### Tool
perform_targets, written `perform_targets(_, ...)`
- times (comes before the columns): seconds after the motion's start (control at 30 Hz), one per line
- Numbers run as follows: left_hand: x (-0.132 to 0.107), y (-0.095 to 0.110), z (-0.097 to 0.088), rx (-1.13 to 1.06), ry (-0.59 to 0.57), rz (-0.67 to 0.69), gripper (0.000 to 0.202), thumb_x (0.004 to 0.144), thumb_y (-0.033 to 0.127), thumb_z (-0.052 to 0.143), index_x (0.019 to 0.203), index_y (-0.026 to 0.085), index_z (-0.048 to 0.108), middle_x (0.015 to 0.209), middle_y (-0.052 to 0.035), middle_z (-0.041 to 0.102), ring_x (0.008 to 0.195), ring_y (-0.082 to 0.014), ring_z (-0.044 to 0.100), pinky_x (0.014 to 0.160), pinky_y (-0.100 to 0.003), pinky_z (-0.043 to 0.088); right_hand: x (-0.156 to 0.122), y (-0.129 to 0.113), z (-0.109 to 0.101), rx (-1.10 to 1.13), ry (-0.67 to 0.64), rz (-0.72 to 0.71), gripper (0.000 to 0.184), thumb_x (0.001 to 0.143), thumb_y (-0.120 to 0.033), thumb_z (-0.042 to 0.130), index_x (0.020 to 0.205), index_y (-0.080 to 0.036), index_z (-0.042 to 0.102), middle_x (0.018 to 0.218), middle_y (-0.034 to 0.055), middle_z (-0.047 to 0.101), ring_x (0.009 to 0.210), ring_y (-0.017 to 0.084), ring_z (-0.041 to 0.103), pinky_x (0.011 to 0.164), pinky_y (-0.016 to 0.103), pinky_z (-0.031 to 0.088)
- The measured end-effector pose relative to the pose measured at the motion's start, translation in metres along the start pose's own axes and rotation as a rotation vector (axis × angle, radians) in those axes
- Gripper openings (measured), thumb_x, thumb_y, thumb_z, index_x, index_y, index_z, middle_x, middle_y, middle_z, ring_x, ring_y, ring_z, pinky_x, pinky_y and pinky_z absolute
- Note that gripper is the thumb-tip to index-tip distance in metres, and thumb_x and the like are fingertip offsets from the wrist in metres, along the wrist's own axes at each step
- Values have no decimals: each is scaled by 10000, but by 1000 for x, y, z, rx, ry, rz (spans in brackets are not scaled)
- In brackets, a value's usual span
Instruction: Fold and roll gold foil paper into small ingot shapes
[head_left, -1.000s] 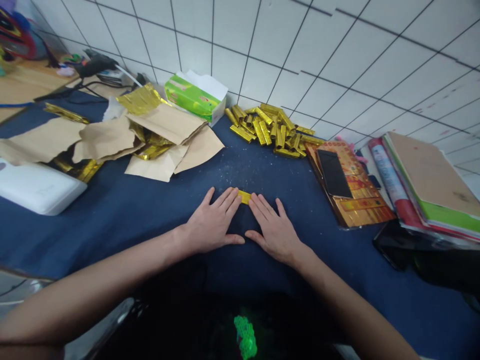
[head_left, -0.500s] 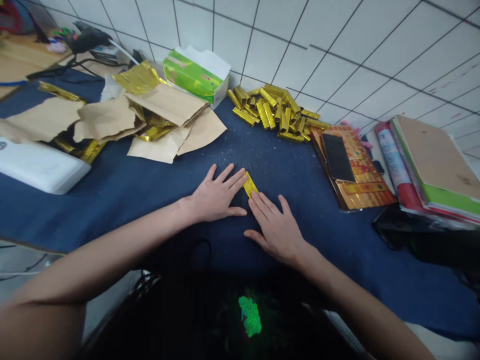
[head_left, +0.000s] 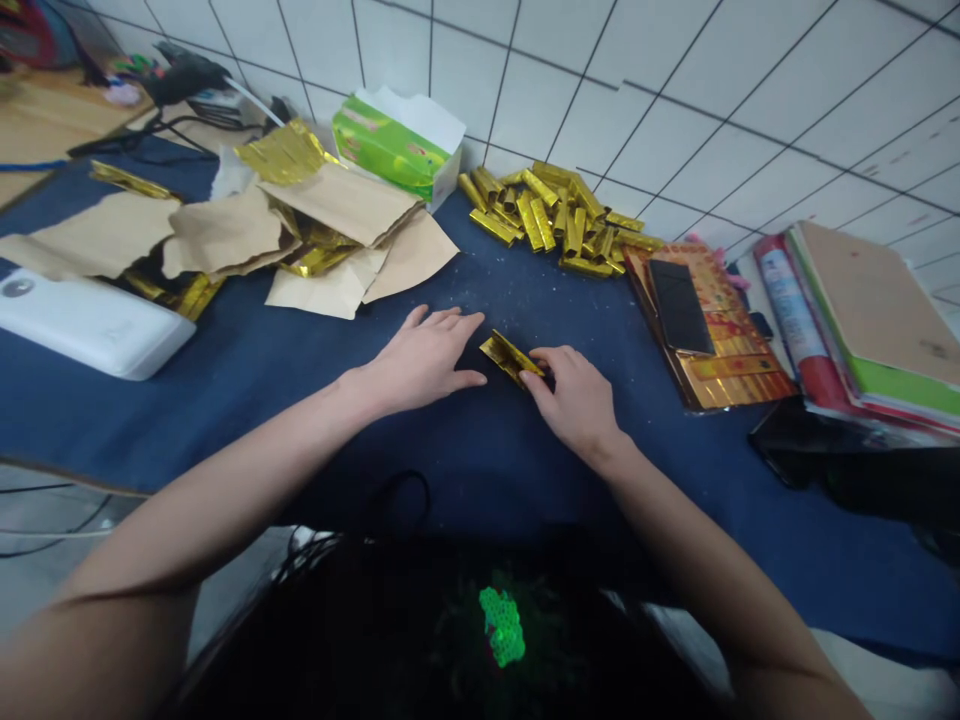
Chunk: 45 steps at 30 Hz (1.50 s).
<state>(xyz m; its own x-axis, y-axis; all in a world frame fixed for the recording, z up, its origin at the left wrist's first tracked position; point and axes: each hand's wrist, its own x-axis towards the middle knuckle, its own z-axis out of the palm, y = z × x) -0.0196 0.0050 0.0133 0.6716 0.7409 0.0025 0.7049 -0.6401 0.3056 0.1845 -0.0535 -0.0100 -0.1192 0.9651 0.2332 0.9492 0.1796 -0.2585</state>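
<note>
My right hand (head_left: 576, 400) hides one end of the gold foil strip (head_left: 510, 358), the bottom edge cuts off my left forearm (head_left: 150, 590), and the small items (head_left: 124, 93) in the far corner are too small to tell.

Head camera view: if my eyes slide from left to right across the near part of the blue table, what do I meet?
white plastic case → left hand → folded gold foil strip → right hand → gold-printed paper stack → stacked books
</note>
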Motion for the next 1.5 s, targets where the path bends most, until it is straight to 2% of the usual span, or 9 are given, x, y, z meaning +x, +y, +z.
perform_targets(0.13,4,-3,4,-110,76,-16,543,788,388,562,1247,118,459,1194,-133,562,1114,-255,505,966,-411,343,8,15,3,301,-1,183,159,805,-285,501,815,-197,634,761,30,654,677,178,590,631,313,446)
perform_targets(0.27,10,-2,9,-601,143,-164,541,765,391,583,1226,131,470,1110,-113,597,900,-185,604,795,-338,474,14,22,2,683,-66,313,160,746,-315,558,750,-175,636,638,3,617,563,135,547,541,274,428)
perform_targets(0.4,14,4,10,-1089,117,-251,454,782,336,558,1163,95,501,939,-99,636,678,-126,614,556,-248,493,14,16,-4,901,-169,329,155,716,-315,600,739,-167,640,611,-13,597,519,101,516,493,240,407)
perform_targets(0.57,10,14,7,-1308,88,-254,204,741,180,583,929,104,591,724,-25,635,495,-65,560,424,-177,442,8,7,-6,992,-260,295,148,737,-310,605,759,-166,628,621,-15,593,519,95,524,503,240,438)
perform_targets(0.7,7,15,7,-1356,149,-280,97,737,153,571,824,111,575,636,1,621,445,-66,566,399,-169,441,1,2,-11,883,-9,182,217,766,-294,594,956,-189,597,818,26,630,700,145,598,640,307,498)
perform_targets(0.87,8,14,15,-1391,283,-328,94,739,151,562,827,120,547,649,7,621,457,-78,597,401,-164,449,-6,1,-15,362,302,-254,260,732,-262,646,978,-191,602,1085,100,561,1005,240,531,843,409,442)
perform_targets(1.1,12,10,24,-1276,219,-346,133,745,150,551,874,122,532,765,-21,606,450,-58,571,379,-161,415,-6,4,2,-41,285,-322,111,800,-212,560,826,-194,666,797,52,570,723,173,485,632,318,399)
perform_targets(1.27,1,2,12,-812,424,-350,221,758,232,583,962,170,527,920,-22,585,524,-35,518,477,-177,425,-8,2,3,-122,217,-298,160,827,-212,516,778,-207,668,753,47,557,685,168,440,592,304,335)
perform_targets(1.5,-14,13,-1,-199,-21,2,168,770,267,587,909,174,579,883,-27,567,697,-131,555,618,-255,448,-10,-2,5,-112,165,-261,173,837,-206,498,776,-222,659,765,44,585,708,180,459,613,320,343)
